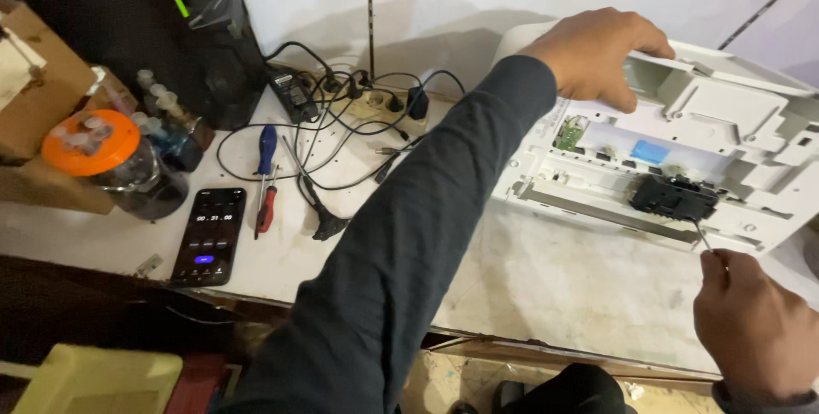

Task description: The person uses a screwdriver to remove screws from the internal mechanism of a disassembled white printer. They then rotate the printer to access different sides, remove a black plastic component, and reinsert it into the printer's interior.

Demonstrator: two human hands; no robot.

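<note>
Head view: left hand (601, 52) grips printer (725, 124) top edge; right hand (755, 329) holds screwdriver (705, 239).

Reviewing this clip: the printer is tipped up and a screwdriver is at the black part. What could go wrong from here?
The left hand alone steadies the tilted printer; if that grip slips, it could drop onto the table. The screwdriver in the right hand meets the black part at an angle, so it might skid toward the exposed green board.
</note>
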